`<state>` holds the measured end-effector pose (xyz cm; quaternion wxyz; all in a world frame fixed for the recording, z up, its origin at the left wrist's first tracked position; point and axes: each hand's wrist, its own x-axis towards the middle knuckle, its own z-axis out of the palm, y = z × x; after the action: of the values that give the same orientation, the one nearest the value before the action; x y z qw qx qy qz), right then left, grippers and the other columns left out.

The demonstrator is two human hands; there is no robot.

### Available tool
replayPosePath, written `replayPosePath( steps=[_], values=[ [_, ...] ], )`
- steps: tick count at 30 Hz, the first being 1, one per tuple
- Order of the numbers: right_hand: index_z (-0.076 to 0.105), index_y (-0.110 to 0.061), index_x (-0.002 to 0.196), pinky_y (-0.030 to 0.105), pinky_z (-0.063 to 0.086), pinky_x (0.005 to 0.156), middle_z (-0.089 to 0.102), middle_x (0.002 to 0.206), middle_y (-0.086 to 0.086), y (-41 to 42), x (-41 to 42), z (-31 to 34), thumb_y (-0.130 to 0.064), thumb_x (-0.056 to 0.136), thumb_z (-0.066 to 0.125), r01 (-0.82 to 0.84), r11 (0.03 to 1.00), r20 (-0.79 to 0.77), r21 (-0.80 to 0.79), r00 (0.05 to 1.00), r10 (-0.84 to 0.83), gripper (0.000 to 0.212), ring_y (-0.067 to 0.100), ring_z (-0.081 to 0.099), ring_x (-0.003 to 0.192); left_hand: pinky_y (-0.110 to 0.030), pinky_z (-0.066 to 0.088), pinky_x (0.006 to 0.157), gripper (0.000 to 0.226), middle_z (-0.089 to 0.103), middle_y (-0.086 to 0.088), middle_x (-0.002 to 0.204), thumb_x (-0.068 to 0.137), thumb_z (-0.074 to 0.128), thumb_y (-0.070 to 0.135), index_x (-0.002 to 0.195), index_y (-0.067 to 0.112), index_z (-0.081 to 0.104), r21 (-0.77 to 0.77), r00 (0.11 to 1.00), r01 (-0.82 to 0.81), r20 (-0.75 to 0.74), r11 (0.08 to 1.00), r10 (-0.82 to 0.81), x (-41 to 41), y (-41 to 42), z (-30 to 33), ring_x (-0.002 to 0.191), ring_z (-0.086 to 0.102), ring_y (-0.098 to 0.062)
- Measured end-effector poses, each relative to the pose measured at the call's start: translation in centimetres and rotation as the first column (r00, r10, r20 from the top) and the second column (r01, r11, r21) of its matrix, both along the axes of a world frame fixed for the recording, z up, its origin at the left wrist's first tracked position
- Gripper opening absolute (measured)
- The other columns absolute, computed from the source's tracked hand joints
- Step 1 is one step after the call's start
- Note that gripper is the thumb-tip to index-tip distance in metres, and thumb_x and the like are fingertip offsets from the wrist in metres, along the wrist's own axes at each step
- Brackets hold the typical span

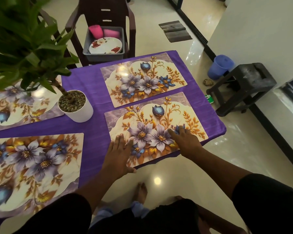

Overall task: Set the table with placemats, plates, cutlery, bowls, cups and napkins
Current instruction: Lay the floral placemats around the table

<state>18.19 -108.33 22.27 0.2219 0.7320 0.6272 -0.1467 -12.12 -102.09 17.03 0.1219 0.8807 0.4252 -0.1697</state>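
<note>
Both hands are lying flat on the nearest glossy floral placemat (156,127) at the right front corner of the purple-clothed table (91,92). The left hand (119,154) is pressing its near left edge with fingers straight and close together, the thumb hooking over the mat's front rim. The right hand (184,141) is resting on the printed flowers, fingers spread, pinching nothing. A second matching placemat (143,78) is lying just beyond it, and two more (32,168) are sitting to the left, around a white potted plant (76,107). Behind the table, a grey plastic tub (105,43) is sitting on a dark brown plastic chair (107,12), holding white floral plates (105,46) and two pink cups (96,31).
</note>
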Motion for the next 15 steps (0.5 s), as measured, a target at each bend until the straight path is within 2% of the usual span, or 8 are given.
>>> replayPosePath(
  steps=[3,6,8,10,13,15],
  values=[
    [0.009,-0.037,0.154,0.057,0.035,0.115,0.008,0.166,0.023,0.3,-1.0,0.3,-0.044,0.077,0.087,-0.03,0.999,0.015,0.026,0.999,0.03,0.109,0.052,0.017,0.15,-0.049,-0.003,0.128,0.131,-0.018,-0.011,0.171,0.07,0.043,0.098,0.164,0.024,-0.009,0.005,0.995,-0.002,0.097,1.0,0.001,-1.2,0.2,0.3,0.158,-0.015,-0.033],
    [0.01,-0.035,0.157,0.062,0.022,0.12,0.001,0.168,0.02,1.0,-3.7,0.6,-0.055,0.079,0.08,-0.204,0.978,-0.034,0.047,0.978,0.206,0.106,0.049,0.007,0.154,-0.046,-0.003,0.129,0.109,-0.008,-0.005,0.173,0.081,0.035,0.09,0.166,0.025,0.009,0.014,0.981,-0.018,0.194,1.0,0.015,-3.8,0.0,0.9,0.16,-0.009,-0.027],
    [0.019,-0.034,0.157,0.06,0.025,0.12,0.01,0.168,0.017,1.9,-6.5,1.1,-0.057,0.086,0.071,-0.324,0.941,-0.095,0.101,0.938,0.334,0.091,0.044,0.014,0.154,-0.048,0.005,0.129,0.088,0.003,-0.002,0.174,0.09,0.037,0.077,0.163,0.03,0.022,0.034,0.971,-0.093,0.224,0.995,0.083,-6.2,0.1,1.5,0.161,-0.001,-0.026],
    [0.029,-0.031,0.153,0.058,0.028,0.118,0.022,0.166,0.015,3.3,-10.0,1.9,-0.056,0.09,0.065,-0.414,0.897,-0.135,0.157,0.89,0.435,0.077,0.041,0.025,0.15,-0.05,0.014,0.128,0.076,0.01,-0.004,0.173,0.097,0.046,0.063,0.162,0.03,0.026,0.041,0.947,-0.228,0.24,0.973,0.212,-8.8,0.7,2.6,0.16,0.008,-0.03],
    [0.031,-0.029,0.153,0.053,0.034,0.115,0.028,0.163,0.016,5.0,-16.5,3.1,-0.053,0.094,0.06,-0.526,0.828,-0.188,0.192,0.809,0.557,0.07,0.037,0.031,0.147,-0.052,0.021,0.126,0.077,0.018,-0.018,0.17,0.1,0.058,0.043,0.162,0.011,0.025,0.084,0.876,-0.453,0.226,0.888,0.426,-14.3,0.5,4.4,0.157,0.019,-0.038],
    [0.031,-0.029,0.155,0.05,0.036,0.115,0.027,0.163,0.015,5.1,-21.1,3.1,-0.052,0.096,0.057,-0.576,0.795,-0.238,0.188,0.759,0.606,0.069,0.036,0.03,0.147,-0.055,0.031,0.121,0.075,0.031,-0.025,0.163,0.095,0.065,0.032,0.157,0.003,0.034,0.13,0.832,-0.539,0.237,0.832,0.502,-19.0,-0.2,4.8,0.15,0.033,-0.044]
  ],
)
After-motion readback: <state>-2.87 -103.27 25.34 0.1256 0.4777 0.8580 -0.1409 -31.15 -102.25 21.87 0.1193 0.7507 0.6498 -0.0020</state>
